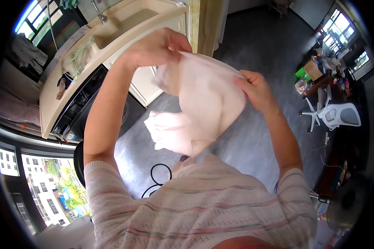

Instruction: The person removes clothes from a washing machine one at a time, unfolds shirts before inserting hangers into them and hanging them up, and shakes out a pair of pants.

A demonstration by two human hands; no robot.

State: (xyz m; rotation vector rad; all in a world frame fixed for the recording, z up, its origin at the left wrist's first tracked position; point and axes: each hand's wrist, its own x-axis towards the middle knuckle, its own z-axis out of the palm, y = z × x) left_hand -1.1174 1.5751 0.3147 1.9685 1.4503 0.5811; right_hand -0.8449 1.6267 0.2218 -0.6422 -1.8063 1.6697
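Observation:
Between my two hands hangs a pale pinkish-white garment (207,91), partly smeared by motion. Its exact kind cannot be made out; a gathered, ruffled edge shows at its lower left. My left hand (160,47) pinches its upper left edge, fingers closed on the cloth. At the upper right edge, my right hand (255,89) grips the cloth between thumb and fingers. The garment is held up in front of my body, above the grey floor (253,133), with its lower part drooping in folds.
On the left runs a beige counter (50,103) with a sink (120,25), a faucet (102,17), hangers (77,60) and a dark appliance (81,108) below. A white office chair (334,114) stands at right by a cluttered desk. A black cable (158,174) loops on the floor.

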